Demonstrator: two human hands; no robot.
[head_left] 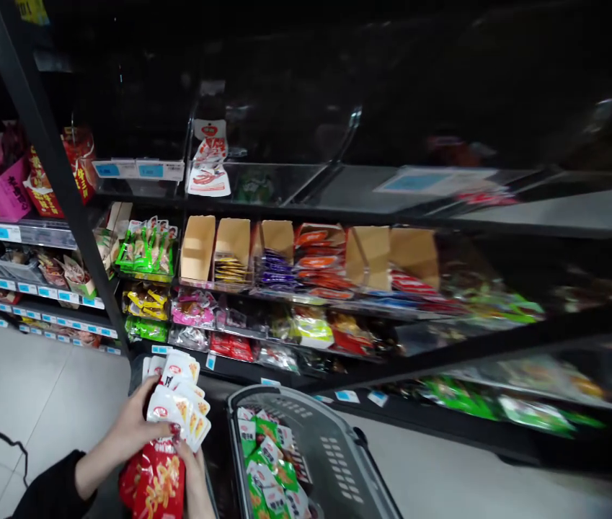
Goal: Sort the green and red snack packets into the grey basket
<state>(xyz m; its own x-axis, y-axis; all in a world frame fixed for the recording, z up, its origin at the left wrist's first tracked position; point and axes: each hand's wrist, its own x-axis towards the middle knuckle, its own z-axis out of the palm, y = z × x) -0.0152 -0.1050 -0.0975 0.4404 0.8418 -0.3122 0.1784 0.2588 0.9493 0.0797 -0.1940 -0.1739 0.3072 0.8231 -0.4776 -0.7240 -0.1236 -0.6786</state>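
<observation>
My left hand [131, 430] is wrapped round a fanned bunch of white snack packets [179, 396] at the lower left of the view. Directly below the white ones hang red snack packets [157, 479] with a picture of the food on the front. My right hand [196, 472] closes on the bunch from the right side, its fingers where white and red packets meet. Most of its grip is hidden. To the right of my hands stands a grey shopping basket [332, 432], holding several green and white snack packets [273, 468].
Black store shelving runs across the view, with cardboard boxes [278, 238] of small packets in the middle row. Green bags [148, 249] lie in a left compartment. A white and red packet [209, 158] hangs higher up. Tiled floor [40, 375] shows at left; the right side is blurred.
</observation>
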